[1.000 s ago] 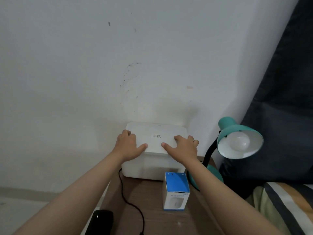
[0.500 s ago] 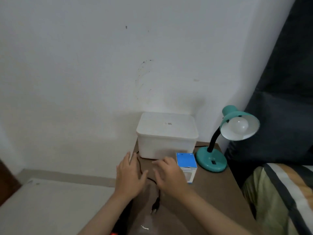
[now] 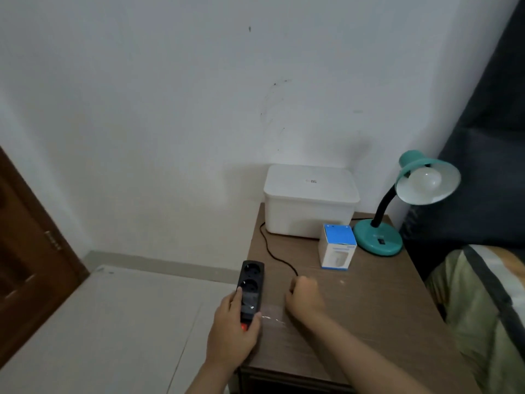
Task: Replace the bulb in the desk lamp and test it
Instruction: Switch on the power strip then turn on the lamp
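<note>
Lamp (image 3: 380, 240) stood at the table's (image 3: 369, 308) far right corner, unlit bulb (image 3: 426, 180) in its shade. Bulb box (image 3: 337, 247) sat just beside the base, in front of a white bin (image 3: 311, 201). Left hand (image 3: 233, 328) gripped the power strip (image 3: 251, 282) at the table's left edge. Right hand (image 3: 304, 297) was curled shut around the cord (image 3: 272, 251) end; plug hidden.

2 bare forearms, left hand (image 3: 231, 331) and right hand (image 3: 305, 298) ungloved.
</note>
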Demonstrator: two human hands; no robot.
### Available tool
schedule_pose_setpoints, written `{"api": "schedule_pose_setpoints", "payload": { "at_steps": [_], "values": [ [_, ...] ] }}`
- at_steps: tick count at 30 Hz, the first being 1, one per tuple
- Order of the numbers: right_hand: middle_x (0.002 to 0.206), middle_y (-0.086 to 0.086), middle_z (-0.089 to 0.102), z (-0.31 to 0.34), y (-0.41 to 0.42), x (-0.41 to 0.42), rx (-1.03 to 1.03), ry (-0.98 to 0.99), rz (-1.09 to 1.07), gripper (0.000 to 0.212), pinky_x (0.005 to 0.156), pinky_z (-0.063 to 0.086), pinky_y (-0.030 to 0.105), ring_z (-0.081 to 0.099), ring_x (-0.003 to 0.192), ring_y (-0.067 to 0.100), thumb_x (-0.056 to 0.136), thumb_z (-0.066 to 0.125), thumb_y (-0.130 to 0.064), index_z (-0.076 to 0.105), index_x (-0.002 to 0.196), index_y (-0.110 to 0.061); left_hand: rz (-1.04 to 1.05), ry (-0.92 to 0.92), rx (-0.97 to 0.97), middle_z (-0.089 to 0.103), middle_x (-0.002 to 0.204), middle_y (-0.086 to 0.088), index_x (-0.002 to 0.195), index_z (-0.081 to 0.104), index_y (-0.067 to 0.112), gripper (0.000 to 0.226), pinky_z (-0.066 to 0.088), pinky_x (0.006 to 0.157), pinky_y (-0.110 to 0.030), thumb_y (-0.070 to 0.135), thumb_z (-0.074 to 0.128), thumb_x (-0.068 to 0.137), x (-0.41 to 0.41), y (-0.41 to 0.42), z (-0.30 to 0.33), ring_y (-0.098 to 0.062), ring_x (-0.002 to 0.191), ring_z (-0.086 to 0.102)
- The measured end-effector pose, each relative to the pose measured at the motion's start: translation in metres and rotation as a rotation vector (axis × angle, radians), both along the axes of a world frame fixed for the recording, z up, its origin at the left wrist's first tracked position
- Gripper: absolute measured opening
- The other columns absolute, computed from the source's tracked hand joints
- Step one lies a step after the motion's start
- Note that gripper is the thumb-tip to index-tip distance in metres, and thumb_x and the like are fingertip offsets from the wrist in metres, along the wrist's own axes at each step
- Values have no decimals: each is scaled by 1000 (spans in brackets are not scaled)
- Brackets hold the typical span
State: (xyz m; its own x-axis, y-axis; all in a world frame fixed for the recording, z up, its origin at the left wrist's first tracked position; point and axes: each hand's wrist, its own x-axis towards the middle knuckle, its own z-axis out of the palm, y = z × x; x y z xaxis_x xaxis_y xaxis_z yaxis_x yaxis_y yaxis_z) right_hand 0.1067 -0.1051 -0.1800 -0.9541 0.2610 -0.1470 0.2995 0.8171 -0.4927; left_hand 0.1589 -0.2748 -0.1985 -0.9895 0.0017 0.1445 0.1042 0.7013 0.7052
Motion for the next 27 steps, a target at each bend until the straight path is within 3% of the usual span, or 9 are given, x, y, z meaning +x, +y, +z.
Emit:
{"api": "schedule_pose_setpoints", "payload": {
  "at_steps": [2,4,7,10,13,17,21,27],
  "values": [
    [98,9,66,2,1,-1,-77,7,-54,13,64,47,23,62,85,21,79,60,-13,66,90,-11,-7,20,6,48,130,-1,141,35,16,76,46,96,-28,45,65,78,1,-3,-4,-15,117,49],
    [97,6,66,6,1,-1,-300,47,-172,18,60,48,20,61,80,15,77,64,-4,64,92,-15,-10,33,14,47,130,1,141,35,17,78,44,96,-25,46,66,76,2,-4,-6,-14,118,48],
    [97,7,63,14,-1,-2,-790,42,-369,38,67,57,33,63,81,19,76,67,5,58,104,-18,-3,58,16,47,130,2,140,35,19,77,44,94,-24,47,67,76,1,-3,-9,-13,117,47],
    [97,11,65,22,-4,-5,-1036,-30,-356,34,81,57,42,64,88,25,77,66,7,65,105,-12,2,76,16,47,130,3,140,36,19,75,43,90,-21,46,66,77,1,-2,-10,-12,116,48],
    [97,12,68,32,-10,-10,-1100,-53,-277,30,79,57,39,64,90,26,75,71,3,68,101,-11,5,99,24,49,127,3,138,39,18,75,42,88,-20,48,65,75,1,-2,-10,-13,114,49],
    [79,10,69,36,-22,-12,-1155,-4,-250,32,48,43,25,59,60,17,73,74,1,66,104,-6,1,114,32,50,127,2,138,39,17,75,42,88,-19,49,63,75,1,-3,-12,-12,114,49],
    [85,10,71,37,-29,-10,-1114,95,-242,34,42,45,18,64,62,15,71,77,-1,62,101,-11,9,128,21,51,126,3,137,40,18,79,45,86,-21,60,51,72,1,-3,-14,-13,112,51],
    [82,9,66,34,-36,-10,-1027,184,-182,29,38,42,20,56,52,12,73,78,-5,58,94,-9,10,136,17,51,126,4,137,40,19,77,48,87,-22,57,56,72,0,-3,-15,-12,112,51]
  ]
}}
